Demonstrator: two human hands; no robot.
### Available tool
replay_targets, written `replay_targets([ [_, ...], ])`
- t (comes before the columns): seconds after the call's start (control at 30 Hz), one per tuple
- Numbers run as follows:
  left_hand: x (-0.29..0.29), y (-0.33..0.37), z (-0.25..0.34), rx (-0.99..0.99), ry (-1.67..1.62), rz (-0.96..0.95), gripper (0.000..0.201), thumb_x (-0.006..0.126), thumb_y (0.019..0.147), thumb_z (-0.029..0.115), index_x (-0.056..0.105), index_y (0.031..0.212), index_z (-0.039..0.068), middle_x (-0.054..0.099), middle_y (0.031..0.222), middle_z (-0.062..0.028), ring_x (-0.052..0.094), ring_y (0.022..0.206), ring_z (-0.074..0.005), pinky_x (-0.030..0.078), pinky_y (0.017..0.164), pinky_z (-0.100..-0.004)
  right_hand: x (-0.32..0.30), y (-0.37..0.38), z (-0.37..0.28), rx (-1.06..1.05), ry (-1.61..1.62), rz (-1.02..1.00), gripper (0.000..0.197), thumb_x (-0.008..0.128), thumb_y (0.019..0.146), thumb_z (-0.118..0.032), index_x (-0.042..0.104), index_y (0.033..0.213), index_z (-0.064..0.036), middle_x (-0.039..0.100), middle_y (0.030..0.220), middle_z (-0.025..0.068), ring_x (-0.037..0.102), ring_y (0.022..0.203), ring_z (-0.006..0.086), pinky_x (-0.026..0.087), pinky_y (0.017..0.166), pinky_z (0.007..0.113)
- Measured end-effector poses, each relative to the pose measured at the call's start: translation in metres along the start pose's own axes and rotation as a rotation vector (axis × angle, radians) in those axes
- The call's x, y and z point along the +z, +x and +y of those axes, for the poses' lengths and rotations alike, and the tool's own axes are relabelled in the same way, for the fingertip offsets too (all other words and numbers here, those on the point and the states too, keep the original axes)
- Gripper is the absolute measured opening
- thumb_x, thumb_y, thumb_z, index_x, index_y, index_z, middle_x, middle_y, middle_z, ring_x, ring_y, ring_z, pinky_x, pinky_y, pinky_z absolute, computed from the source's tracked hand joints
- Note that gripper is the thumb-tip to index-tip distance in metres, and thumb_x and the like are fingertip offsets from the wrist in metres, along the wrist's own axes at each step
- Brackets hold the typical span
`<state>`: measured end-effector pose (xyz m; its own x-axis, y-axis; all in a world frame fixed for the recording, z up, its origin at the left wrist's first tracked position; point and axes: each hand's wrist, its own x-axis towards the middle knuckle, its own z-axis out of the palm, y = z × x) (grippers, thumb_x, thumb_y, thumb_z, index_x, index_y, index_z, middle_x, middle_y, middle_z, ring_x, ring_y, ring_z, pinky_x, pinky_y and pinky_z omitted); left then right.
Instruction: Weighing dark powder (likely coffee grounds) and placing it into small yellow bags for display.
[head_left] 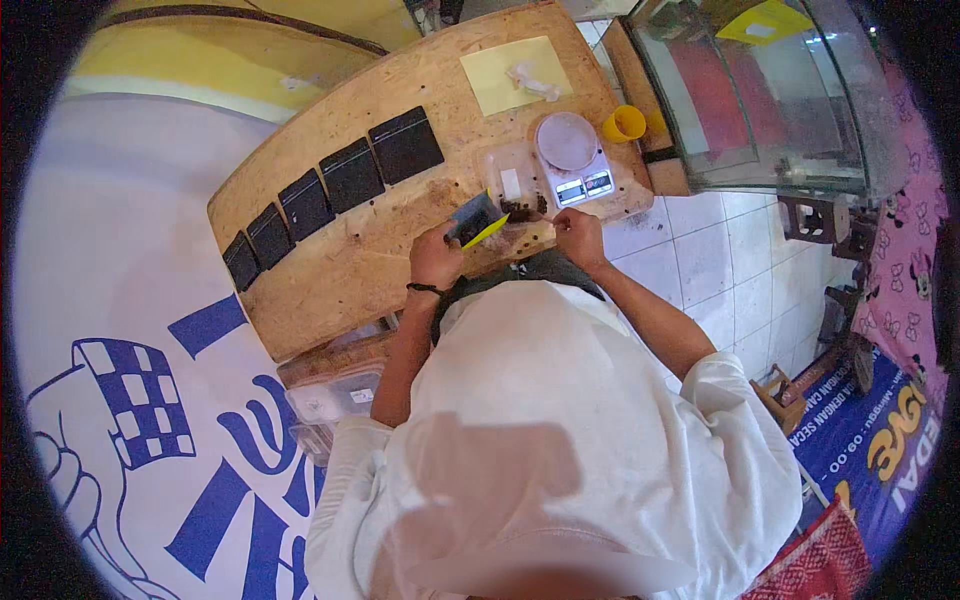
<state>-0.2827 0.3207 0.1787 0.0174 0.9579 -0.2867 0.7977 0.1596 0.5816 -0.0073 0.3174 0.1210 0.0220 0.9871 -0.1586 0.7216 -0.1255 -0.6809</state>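
Note:
My left hand (436,255) is closed around a small dark open-topped pouch (474,214) at the table's near edge. A bright yellow-green strip (486,233) lies along the pouch's near side; I cannot tell whether it is part of it. To the right, my right hand (579,238) has its fingers pinched together, and what they hold is too small to make out. Between the hands, a clear plastic tub (511,165) holds small dark brown pieces (522,208) at its near end. Just beyond my right hand sits a white kitchen scale (583,187) with a round plate (568,141).
Several flat black pouches (351,174) lie in a row along the wooden table (330,260). A yellow cup (624,123) stands right of the scale. Crumpled white material (535,82) rests on a yellow sheet (487,88). A glass case (750,110) borders the right side.

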Motion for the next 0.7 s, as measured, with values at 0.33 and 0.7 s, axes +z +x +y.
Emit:
replay_targets([
  [0.33, 0.000, 0.005, -0.016, -0.019, -0.023, -0.041, 0.034, 0.061, 0.077, 0.012, 0.066, 0.110, 0.007, 0.067, 0.095, -0.0197, 0.065, 0.084, -0.0305, 0.051, 0.079, -0.0383, 0.038, 0.010, 0.039, 0.585, 0.587, -0.243, 0.013, 0.057, 0.083, -0.007, 0.068, 0.089, -0.0042, 0.069, 0.082, 0.0077, 0.066, 0.063, 0.0181, 0.052, 0.053, 0.029],
  [0.7, -0.010, 0.007, -0.008, 0.033, 0.027, 0.113, 0.036, 0.062, 0.076, 0.010, 0.064, 0.112, 0.006, 0.064, 0.094, -0.0206, 0.063, 0.080, -0.0335, 0.051, 0.074, -0.0408, 0.003, 0.017, 0.027, 0.708, 0.877, -0.231, 0.010, 0.056, 0.086, -0.008, 0.064, 0.091, -0.0065, 0.067, 0.085, 0.0067, 0.065, 0.065, 0.0164, 0.048, 0.053, 0.027],
])
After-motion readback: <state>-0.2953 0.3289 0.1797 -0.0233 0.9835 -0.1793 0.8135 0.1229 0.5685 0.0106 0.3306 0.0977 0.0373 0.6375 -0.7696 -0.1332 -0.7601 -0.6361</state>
